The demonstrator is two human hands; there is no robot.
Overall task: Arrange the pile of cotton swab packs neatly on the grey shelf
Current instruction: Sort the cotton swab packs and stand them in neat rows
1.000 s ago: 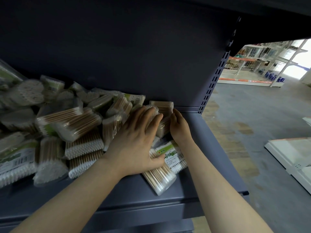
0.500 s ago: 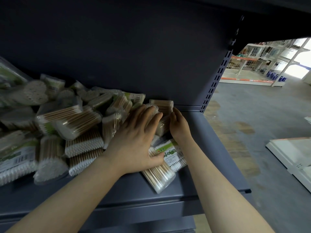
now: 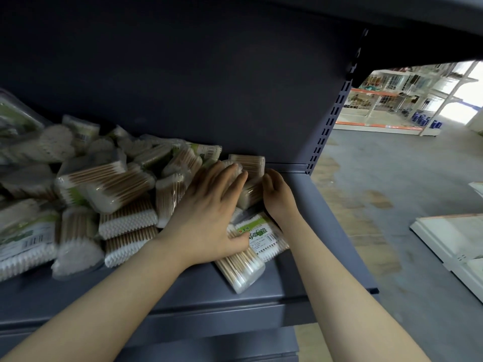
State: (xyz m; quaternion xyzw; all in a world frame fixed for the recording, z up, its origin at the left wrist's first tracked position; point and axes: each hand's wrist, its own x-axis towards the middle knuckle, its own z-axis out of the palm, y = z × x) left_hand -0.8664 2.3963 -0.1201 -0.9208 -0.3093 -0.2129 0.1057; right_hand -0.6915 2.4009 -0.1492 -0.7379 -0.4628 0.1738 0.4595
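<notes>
Left hand [image 3: 209, 215] flat, fingers spread, and right hand [image 3: 277, 194] cupped, press packs [image 3: 251, 176] at shelf [image 3: 300, 273] 1 o'clock; front pack [image 3: 241, 267] near the edge risks sliding off.

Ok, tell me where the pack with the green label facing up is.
In the head view, the green-label pack lies flat on the grey shelf, right of the pile, between the left hand and right hand.
</notes>
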